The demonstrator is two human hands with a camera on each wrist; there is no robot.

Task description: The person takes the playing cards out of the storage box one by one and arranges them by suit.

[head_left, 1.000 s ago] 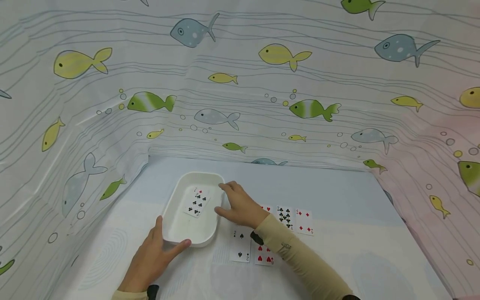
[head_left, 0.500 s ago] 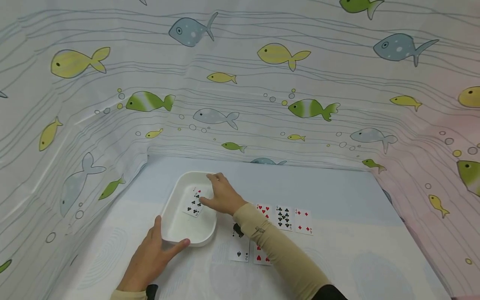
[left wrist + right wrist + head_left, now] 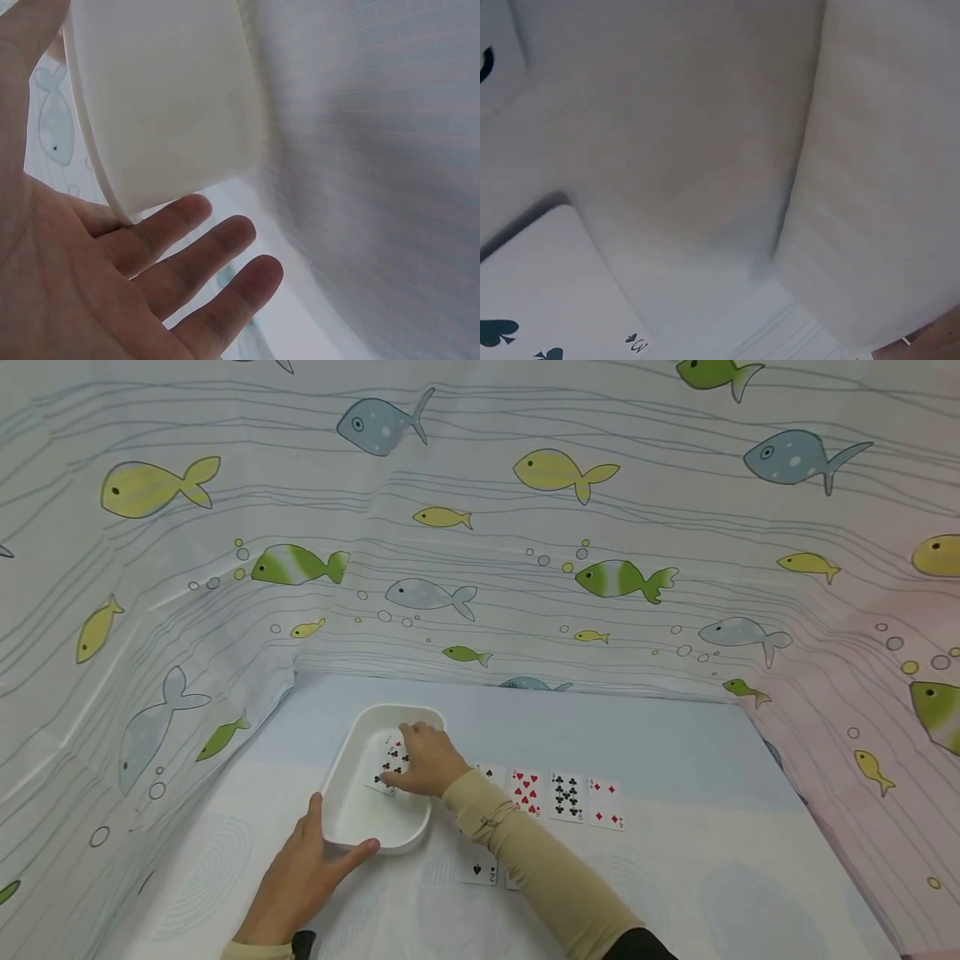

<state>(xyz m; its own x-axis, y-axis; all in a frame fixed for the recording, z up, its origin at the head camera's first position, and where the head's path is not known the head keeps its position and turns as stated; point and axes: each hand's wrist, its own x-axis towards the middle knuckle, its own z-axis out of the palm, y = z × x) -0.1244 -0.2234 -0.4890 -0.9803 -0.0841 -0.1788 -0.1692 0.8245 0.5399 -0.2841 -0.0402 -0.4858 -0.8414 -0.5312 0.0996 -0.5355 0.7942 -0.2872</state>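
Note:
A white plastic tray point(image 3: 347, 814) stands left of centre. Inside it lies a six of clubs point(image 3: 388, 767), overlapping a red diamond card point(image 3: 392, 741) behind it. My right hand point(image 3: 429, 762) reaches over the tray's right side, its thumb at the lower part of the clubs card and its fingers near the upper end; the hand covers the card's right part. My left hand point(image 3: 296, 872) rests at the tray's near left corner, thumb along the front rim and fingers on the left side. In the left wrist view several fingers point(image 3: 202, 262) extend past the tray's outer wall point(image 3: 165, 97).
Right of the tray lie an eight of hearts point(image 3: 526, 791), a nine of clubs point(image 3: 567, 797) and a four of diamonds point(image 3: 607, 803). A two of spades point(image 3: 478, 870) lies nearer, partly under the right sleeve point(image 3: 547, 868). A fish-patterned sheet point(image 3: 480, 552) surrounds the table.
My right hand has moved left from the tray's right rim to over the clubs card, then slightly lower. The left hand and the tray stay in place.

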